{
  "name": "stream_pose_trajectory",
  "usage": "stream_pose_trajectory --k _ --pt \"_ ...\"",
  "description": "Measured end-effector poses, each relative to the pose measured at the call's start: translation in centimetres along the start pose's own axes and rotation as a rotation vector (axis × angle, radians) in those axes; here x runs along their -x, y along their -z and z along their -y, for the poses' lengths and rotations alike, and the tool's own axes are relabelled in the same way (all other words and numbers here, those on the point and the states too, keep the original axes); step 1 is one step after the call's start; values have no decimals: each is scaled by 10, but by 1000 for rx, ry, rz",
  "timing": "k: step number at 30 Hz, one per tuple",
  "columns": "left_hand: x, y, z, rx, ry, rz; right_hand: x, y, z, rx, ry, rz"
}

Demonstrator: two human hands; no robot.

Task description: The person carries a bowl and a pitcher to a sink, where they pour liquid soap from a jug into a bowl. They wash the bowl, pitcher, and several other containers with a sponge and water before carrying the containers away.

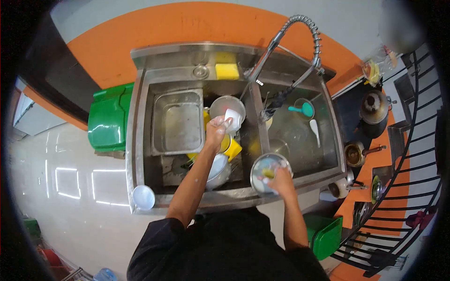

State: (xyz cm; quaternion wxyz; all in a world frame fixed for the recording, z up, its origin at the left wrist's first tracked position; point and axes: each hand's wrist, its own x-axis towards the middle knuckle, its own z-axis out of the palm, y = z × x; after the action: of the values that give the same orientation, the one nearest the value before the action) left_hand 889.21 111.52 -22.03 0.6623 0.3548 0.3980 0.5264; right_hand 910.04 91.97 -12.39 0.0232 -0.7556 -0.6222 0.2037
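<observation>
My left hand (217,128) is closed on a small white cup (233,119) over the left basin, beside a round metal bowl (224,106). Lower right, my right hand (279,180) grips a yellowish sponge (268,173) inside a steel bowl (256,177) that stands by the divider at the front of the sink. Its fingers are slightly blurred. A rectangular steel pan (179,122) lies in the left basin. Below my left hand are a yellow item (232,149) and a pale bowl (219,169), partly hidden by my forearm.
A yellow sponge (227,71) rests on the back ledge near the spring faucet (276,42). The right basin holds a turquoise ladle (307,109) and a white spoon (314,130). A white bowl (143,197) sits on the front-left corner. Green bins (109,119) flank the sink.
</observation>
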Motion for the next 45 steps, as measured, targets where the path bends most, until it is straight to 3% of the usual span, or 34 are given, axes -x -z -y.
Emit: stream_pose_trajectory --k 2,3,4,6,7,11,12,14,17,21,22,24,26,27,28,30,32,36,38,39,40,42,43,44,45 --pt "-56 -20 34 85 40 -10 -2 -2 -5 -41 48 -247" --pt "-88 -25 56 79 27 21 -13 6 -2 -29 47 -267" --pt "-105 -39 51 88 18 36 -23 15 2 -150 61 -248" --pt "-135 -64 37 77 231 -61 -53 25 12 -266 71 -246" --pt "-167 -61 62 103 183 31 -74 29 19 -371 132 -214" --pt "-177 -70 36 331 195 104 -175 10 46 -476 208 -133" --pt "-181 -65 44 347 227 69 -212 -17 45 -220 426 -487" --pt "-182 -52 51 441 195 93 -258 -21 73 -287 263 -657" --pt "-174 -32 51 495 175 119 -325 -17 82 -311 67 -312" --pt "-164 -20 25 468 360 67 -430 -79 54 -706 169 -470" --pt "-163 -27 20 438 400 -34 -450 -85 43 -613 117 -410" --pt "-167 -39 19 407 441 -130 -458 -82 44 -517 62 -354" --pt "-170 -49 25 577 485 102 -432 -61 60 -492 87 -459" --pt "-196 -39 72 607 500 152 -413 -40 69 -399 153 -419" --pt "-194 -44 71 617 502 159 -399 -24 73 -387 150 -422" --pt "-188 -56 53 701 532 124 -379 -5 72 -576 176 -226" --pt "-194 -55 56 684 573 138 -392 -23 48 -597 124 -290" --pt "-213 -60 89 562 526 104 -365 -5 46 -917 86 -179" --pt "-208 -71 71 206 332 113 -338 16 62 -480 307 -746" --pt "-218 -60 85 23 271 222 -339 15 61 -272 409 -1026" --pt "-213 -61 82 24 270 219 -342 11 57 -273 412 -1025" --pt "-194 -61 61 18 282 229 -347 1 48 -266 237 -805" --pt "-181 -61 45 -3 324 156 -353 7 50 -399 55 -309" --pt "-185 -48 66 -8 323 151 -355 1 51 -404 58 -305" --pt "-196 -27 105 -185 124 180 -359 -8 51 -385 167 -283"
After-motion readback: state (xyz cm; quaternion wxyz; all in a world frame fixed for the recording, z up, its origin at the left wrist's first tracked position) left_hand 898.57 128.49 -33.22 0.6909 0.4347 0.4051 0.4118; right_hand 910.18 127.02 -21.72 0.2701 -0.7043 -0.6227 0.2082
